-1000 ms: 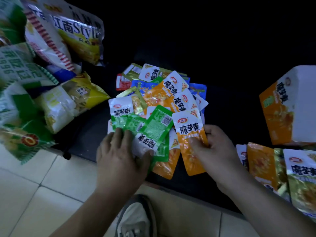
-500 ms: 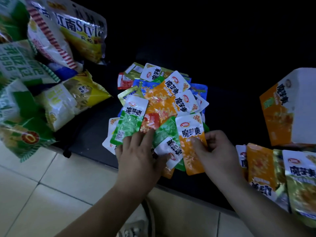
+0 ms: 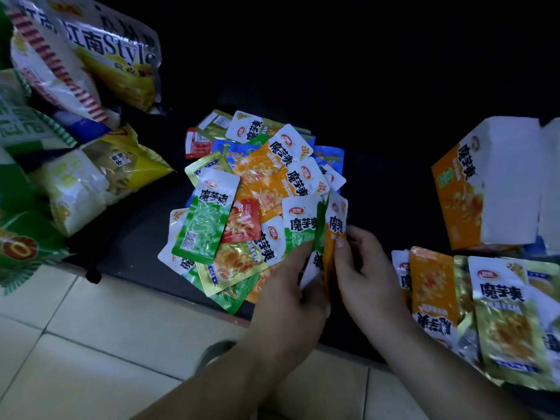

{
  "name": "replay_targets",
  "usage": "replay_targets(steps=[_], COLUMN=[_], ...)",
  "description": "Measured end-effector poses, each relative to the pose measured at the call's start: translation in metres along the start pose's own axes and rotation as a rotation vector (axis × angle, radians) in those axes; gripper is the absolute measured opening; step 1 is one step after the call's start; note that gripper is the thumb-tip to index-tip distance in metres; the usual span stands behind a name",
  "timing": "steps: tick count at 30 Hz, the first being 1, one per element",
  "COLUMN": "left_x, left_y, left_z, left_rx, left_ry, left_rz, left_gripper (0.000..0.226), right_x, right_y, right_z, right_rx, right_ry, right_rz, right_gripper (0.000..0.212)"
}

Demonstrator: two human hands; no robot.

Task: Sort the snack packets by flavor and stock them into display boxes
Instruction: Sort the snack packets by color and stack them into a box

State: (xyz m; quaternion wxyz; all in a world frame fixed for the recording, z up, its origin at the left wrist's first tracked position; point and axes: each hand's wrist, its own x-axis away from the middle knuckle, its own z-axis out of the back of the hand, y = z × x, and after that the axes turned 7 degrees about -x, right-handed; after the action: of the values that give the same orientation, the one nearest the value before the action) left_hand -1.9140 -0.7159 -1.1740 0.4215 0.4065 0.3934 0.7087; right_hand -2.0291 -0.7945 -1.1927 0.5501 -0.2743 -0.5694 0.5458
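The small snack packets (image 3: 260, 183) in the heap are thin plastic film, glossy and slightly crinkled, catching pale highlights. One gold packet (image 3: 233, 268) among them has a metallic, foil-like sheen. The green packet (image 3: 298, 237) gripped by the left hand (image 3: 291, 295) and the orange packet (image 3: 329, 256) pinched by the right hand (image 3: 366, 268) show the same slick film. The display box (image 3: 500, 183) looks like cardboard, its white face matt and its orange printed side faintly satin. The large snack bags (image 3: 100, 65) at the left are shiny, wrinkled film. The shelf surface (image 3: 136, 234) is dark and matt, and the floor tiles (image 3: 91, 338) are smooth with a dull sheen.
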Motion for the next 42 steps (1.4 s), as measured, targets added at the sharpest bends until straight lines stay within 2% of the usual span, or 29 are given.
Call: replay_targets(steps=[4, 7, 9, 11, 15, 18, 20, 22, 25, 28, 30, 33, 35, 37, 39, 42], left_x=[0.002, 0.005, 0.004, 0.001, -0.006, -0.008, -0.014, -0.023, -0.036, -0.041, -0.043, -0.045, -0.044, -0.037, -0.026, -0.01], left_y=[0.012, 0.016, 0.015, 0.014, 0.003, -0.003, -0.012, -0.018, -0.019, -0.012, -0.01, -0.01, -0.009, -0.007, -0.001, 0.007], left_z=[-0.001, -0.002, -0.001, -0.001, -0.007, -0.009, -0.001, 0.011, 0.02, 0.015, 0.013, 0.016, 0.02, 0.021, 0.017, 0.003], left_rx=[0.344, 0.357, 0.331, 0.241, 0.25, 0.118, -0.074, -0.361, -0.624, -0.835, -0.861, -0.752, -0.641, -0.402, -0.056, 0.325], left_ry=[-0.092, -0.145, -0.084, -0.006, 0.093, 0.091, 0.154, 0.236, 0.224, 0.143, 0.122, 0.133, 0.129, 0.129, 0.138, 0.099], left_rz=[0.128, 0.197, 0.19, 0.137, 0.17, 0.158, 0.112, 0.04, 0.025, 0.005, 0.03, 0.084, 0.099, 0.141, 0.237, 0.356], left_gripper=[0.048, 0.046, 0.047, 0.034, 0.018, 0.01, 0.012, 0.026, 0.071, 0.08, 0.077, 0.06, 0.032, 0.015, 0.006, 0.003], right_x=[0.013, 0.018, 0.019, 0.02, 0.023, 0.019, 0.016, 0.015, 0.014, 0.014, 0.014, 0.015, 0.016, 0.018, 0.021, 0.025], right_y=[-0.008, -0.011, -0.01, -0.01, -0.011, -0.011, -0.01, -0.008, -0.006, -0.007, -0.009, -0.011, -0.011, -0.013, -0.015, -0.017], right_z=[0.009, 0.02, 0.028, 0.031, 0.031, 0.038, 0.045, 0.052, 0.056, 0.056, 0.055, 0.056, 0.058, 0.06, 0.061, 0.064], right_rx=[-0.159, -0.252, -0.273, -0.278, -0.248, -0.234, -0.217, -0.211, -0.224, -0.235, -0.228, -0.222, -0.235, -0.26, -0.284, -0.32], right_ry=[0.006, 0.058, 0.078, 0.063, -0.017, 0.029, 0.074, 0.138, 0.186, 0.197, 0.197, 0.217, 0.224, 0.211, 0.201, 0.183], right_rz=[-0.032, -0.087, -0.103, -0.109, -0.117, -0.148, -0.15, -0.13, -0.126, -0.144, -0.143, -0.143, -0.142, -0.14, -0.136, -0.124], right_gripper=[0.03, 0.03, 0.034, 0.041, 0.062, 0.053, 0.048, 0.045, 0.044, 0.043, 0.044, 0.044, 0.043, 0.043, 0.045, 0.046])
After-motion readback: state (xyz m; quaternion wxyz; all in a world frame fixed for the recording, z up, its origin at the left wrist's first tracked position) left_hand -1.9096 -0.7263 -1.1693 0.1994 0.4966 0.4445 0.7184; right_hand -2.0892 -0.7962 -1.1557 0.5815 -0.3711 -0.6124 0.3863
